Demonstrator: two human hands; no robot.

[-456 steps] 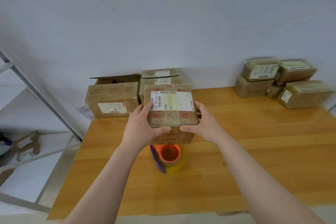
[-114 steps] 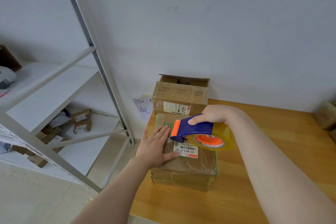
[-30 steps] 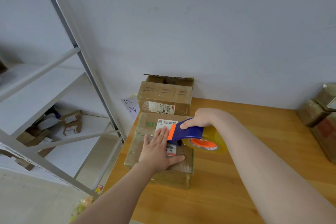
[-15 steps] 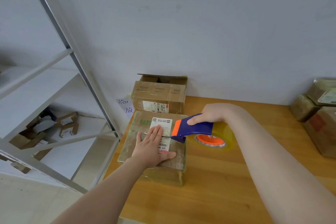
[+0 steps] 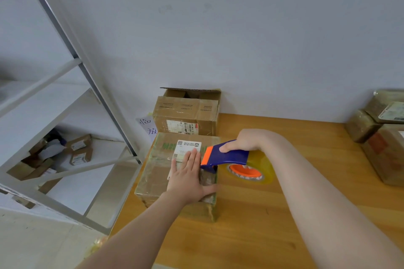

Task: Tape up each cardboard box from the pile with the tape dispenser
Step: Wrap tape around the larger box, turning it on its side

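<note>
Cardboard box (image 5: 153, 172) sits at the left end of the table (image 5: 251, 214), just in front of the open box (image 5: 185, 113). Your left hand (image 5: 188, 179) lies flat on top, fingers straight, closer to the right edge than a second ago. The tape dispenser (image 5: 227, 156) has its nose at that edge now, with your right hand (image 5: 247, 141) wrapped round the handle.

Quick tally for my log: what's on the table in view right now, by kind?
Cardboard boxes, left end: 2
Wrapped boxes, right edge, in view: 3
Tape dispenser: 1
Total: 6
</note>
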